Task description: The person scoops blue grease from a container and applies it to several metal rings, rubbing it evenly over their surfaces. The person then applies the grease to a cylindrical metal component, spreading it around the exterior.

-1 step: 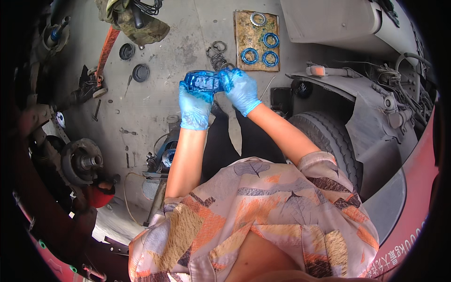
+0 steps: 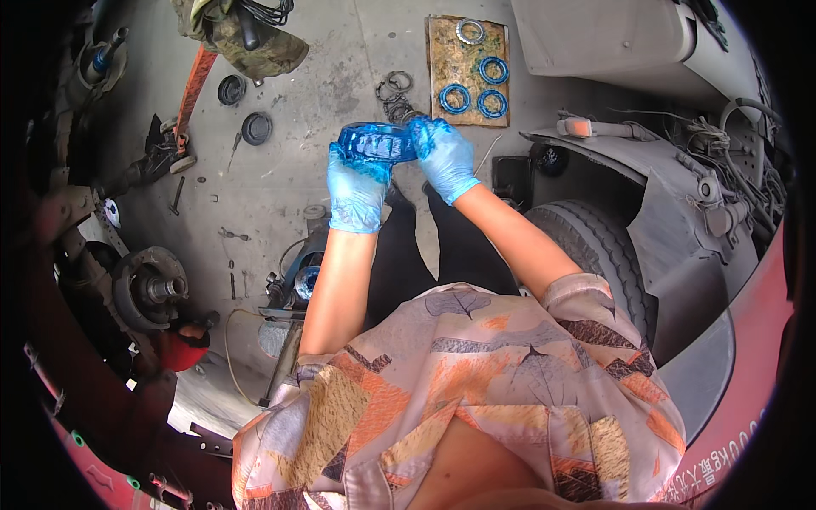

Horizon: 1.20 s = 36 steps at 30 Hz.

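A roller bearing (image 2: 376, 143), thickly smeared with blue grease, is held up over the floor in front of my legs. My left hand (image 2: 355, 191), in a light blue glove, is wrapped round its left and lower side. At the right rim, my gloved right hand (image 2: 443, 157) presses with curled fingers that are coated in the same grease; its fingertips are partly hidden. Beyond it, a stained cardboard sheet (image 2: 441, 75) carries several rings: a blue-greased bearing ring (image 2: 455, 99) and similar ones, plus a bare metal ring (image 2: 470, 32).
Loose metal rings (image 2: 397, 82) lie left of the cardboard. Two dark round caps, one of them a cap (image 2: 257, 128), rest on the floor at left. A wheel hub (image 2: 153, 289) stands at lower left, a truck tyre (image 2: 586, 251) at right. An orange bar (image 2: 195, 93) leans at upper left.
My right hand has shifted slightly right, uncovering more of the bearing's right side. The bearing's rollers and upper rim show a little differently. The whole view has moved slightly.
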Motion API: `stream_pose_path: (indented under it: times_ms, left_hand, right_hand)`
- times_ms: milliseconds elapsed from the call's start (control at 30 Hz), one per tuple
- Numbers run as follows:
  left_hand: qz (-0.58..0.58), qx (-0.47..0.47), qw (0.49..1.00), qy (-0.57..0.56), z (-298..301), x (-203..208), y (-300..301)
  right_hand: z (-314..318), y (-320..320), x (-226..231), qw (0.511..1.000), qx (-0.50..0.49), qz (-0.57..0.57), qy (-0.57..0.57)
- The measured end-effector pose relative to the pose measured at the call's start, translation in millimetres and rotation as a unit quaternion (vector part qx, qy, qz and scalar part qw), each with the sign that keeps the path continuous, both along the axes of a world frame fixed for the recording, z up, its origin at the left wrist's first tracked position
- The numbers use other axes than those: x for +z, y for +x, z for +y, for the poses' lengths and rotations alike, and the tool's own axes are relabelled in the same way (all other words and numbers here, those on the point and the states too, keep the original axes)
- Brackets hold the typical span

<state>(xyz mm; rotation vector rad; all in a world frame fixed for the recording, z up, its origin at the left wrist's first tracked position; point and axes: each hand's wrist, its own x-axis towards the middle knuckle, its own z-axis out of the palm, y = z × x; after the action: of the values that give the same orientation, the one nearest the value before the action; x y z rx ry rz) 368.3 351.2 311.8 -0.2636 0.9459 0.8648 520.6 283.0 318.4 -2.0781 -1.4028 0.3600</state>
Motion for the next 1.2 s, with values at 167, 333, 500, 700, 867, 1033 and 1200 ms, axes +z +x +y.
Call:
stream_pose_path:
  times_ms: [167,333,500,700,867,1033,1200]
  left_hand:
    - [0.050,-0.015,0.998,-0.023,5.6,38.0,29.3]
    - [0.034,-0.063,0.997,-0.024,16.6,41.7,37.7]
    - [-0.082,-0.166,0.981,0.050,26.2,33.5,37.3]
    - [0.007,-0.296,0.950,0.100,39.9,64.3,57.8]
    - [0.004,-0.372,0.917,0.147,69.7,67.0,63.2]
    - [0.024,-0.394,0.903,0.168,106.6,67.3,65.6]
    - [0.067,-0.349,0.920,0.165,131.2,67.9,73.6]
  right_hand:
    - [-15.3,30.0,-78.9,0.989,-0.066,0.103,-0.087]
    - [2.1,70.5,-14.6,0.882,-0.098,0.438,-0.146]
    - [28.2,70.9,36.8,0.943,0.261,0.178,0.109]
    - [79.3,70.3,66.4,0.940,0.339,0.034,0.013]
    - [134.4,90.5,45.8,0.944,0.245,0.073,-0.209]
    - [154.0,96.5,26.0,0.909,0.078,0.285,-0.295]
    - [126.0,77.1,-35.8,0.771,-0.054,0.514,-0.372]
